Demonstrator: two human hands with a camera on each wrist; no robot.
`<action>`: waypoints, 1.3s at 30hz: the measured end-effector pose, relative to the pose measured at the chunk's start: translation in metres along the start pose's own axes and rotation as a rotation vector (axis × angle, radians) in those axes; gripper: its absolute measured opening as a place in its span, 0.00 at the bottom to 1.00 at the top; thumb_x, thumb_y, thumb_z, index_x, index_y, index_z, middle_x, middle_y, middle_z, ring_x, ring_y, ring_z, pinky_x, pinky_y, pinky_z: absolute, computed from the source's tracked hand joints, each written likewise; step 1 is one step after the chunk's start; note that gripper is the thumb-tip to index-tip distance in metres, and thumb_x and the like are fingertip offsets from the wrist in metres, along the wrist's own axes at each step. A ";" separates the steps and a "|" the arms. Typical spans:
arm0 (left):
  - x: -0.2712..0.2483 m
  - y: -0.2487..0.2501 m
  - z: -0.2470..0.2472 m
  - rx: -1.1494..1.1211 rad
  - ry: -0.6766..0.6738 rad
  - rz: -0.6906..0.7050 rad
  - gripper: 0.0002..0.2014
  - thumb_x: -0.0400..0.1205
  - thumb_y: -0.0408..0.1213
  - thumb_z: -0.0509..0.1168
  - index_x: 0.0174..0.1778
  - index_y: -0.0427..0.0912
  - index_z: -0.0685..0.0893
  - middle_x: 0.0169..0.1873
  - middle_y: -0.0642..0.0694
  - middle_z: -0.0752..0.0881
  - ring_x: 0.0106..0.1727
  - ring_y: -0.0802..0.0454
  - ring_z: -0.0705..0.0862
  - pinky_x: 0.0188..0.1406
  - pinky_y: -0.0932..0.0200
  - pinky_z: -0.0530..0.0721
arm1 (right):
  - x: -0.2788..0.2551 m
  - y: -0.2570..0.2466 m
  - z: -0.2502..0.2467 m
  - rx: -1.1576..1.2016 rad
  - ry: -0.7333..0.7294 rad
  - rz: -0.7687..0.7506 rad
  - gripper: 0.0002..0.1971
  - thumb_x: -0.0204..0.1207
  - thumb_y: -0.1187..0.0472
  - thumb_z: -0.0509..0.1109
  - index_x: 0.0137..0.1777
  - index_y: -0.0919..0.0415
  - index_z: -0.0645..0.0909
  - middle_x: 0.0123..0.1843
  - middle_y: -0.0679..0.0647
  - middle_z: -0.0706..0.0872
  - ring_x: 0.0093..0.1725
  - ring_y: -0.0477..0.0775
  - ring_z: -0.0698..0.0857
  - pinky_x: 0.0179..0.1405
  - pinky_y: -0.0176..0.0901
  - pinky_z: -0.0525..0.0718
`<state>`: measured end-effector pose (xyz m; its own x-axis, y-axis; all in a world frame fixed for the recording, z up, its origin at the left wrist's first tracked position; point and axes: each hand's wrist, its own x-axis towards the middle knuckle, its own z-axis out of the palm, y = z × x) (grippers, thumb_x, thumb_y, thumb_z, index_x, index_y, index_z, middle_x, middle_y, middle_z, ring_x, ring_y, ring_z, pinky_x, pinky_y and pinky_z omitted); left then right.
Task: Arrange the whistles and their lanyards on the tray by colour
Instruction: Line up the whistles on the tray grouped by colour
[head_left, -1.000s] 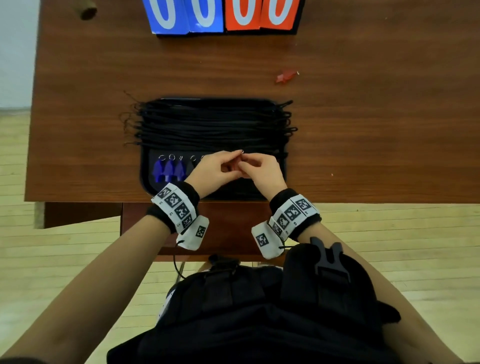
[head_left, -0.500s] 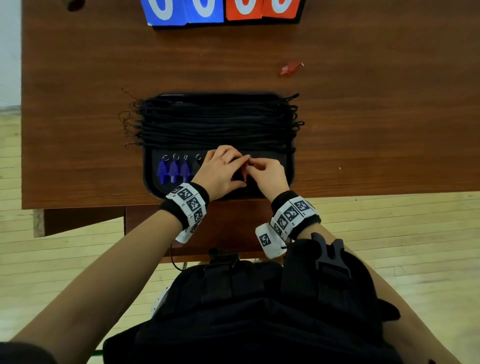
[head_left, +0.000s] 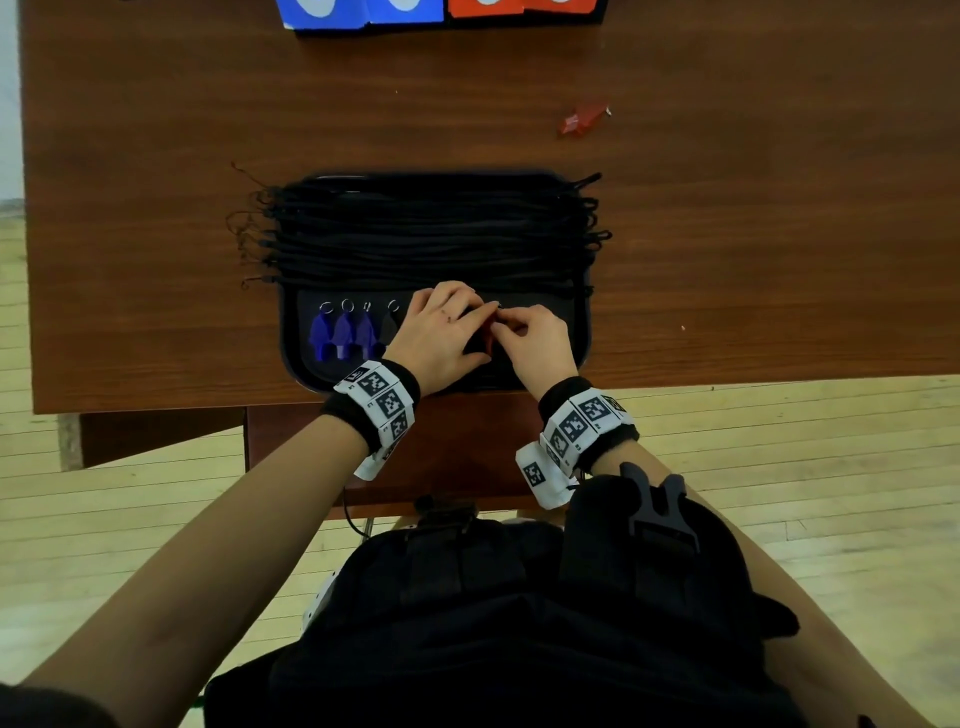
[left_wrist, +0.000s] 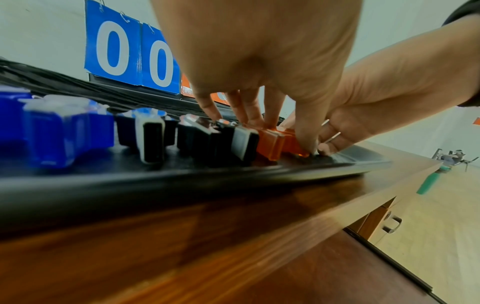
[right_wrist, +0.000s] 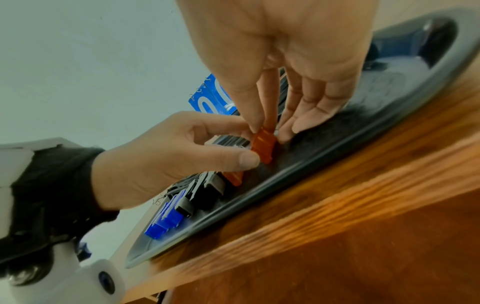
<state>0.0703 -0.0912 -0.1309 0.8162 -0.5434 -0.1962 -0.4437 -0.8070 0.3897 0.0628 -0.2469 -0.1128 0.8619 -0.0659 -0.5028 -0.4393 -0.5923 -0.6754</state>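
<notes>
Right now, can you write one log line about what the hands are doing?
left hand: steadies orange whistle | right hand: pinches orange whistle | place: black tray, beside black whistles | red whistle: still on table

Black tray (head_left: 582, 332) sits at the near edge of the counter (head_left: 727, 260). Black lanyards (head_left: 431, 234) lie bundled across its far half, ends overhanging both sides. Near half holds a row: blue whistles (head_left: 340, 335) at left, black whistles (left_wrist: 202, 139) next, orange whistles (left_wrist: 270, 144) beside those. Right hand (right_wrist: 298, 51) and left hand (right_wrist: 166, 162) both pinch one orange whistle (right_wrist: 263, 145), tilted up, touching the tray. A red whistle (head_left: 582, 120) lies apart on the counter.
</notes>
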 end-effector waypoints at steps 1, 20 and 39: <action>0.000 0.000 0.000 -0.003 0.000 -0.001 0.32 0.76 0.49 0.69 0.75 0.42 0.72 0.66 0.42 0.78 0.74 0.42 0.68 0.70 0.42 0.63 | 0.001 0.000 0.000 -0.003 -0.002 0.000 0.14 0.80 0.59 0.67 0.63 0.61 0.84 0.57 0.58 0.83 0.54 0.53 0.83 0.54 0.38 0.80; -0.004 -0.009 0.000 -0.028 0.033 0.000 0.32 0.75 0.52 0.70 0.74 0.43 0.74 0.66 0.44 0.79 0.73 0.44 0.68 0.70 0.42 0.63 | 0.001 -0.002 0.003 -0.028 0.011 0.003 0.13 0.79 0.58 0.68 0.60 0.61 0.85 0.56 0.57 0.84 0.55 0.53 0.84 0.59 0.47 0.83; -0.008 -0.004 -0.014 -0.053 0.087 -0.026 0.32 0.75 0.58 0.63 0.72 0.46 0.75 0.64 0.46 0.78 0.71 0.45 0.70 0.69 0.44 0.65 | -0.002 -0.002 -0.002 0.037 0.035 -0.011 0.13 0.77 0.57 0.70 0.60 0.57 0.83 0.50 0.54 0.85 0.48 0.49 0.83 0.48 0.39 0.81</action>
<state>0.0705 -0.0800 -0.1183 0.8575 -0.4981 -0.1290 -0.4030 -0.8061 0.4333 0.0629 -0.2475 -0.1094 0.8749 -0.0875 -0.4763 -0.4377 -0.5635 -0.7006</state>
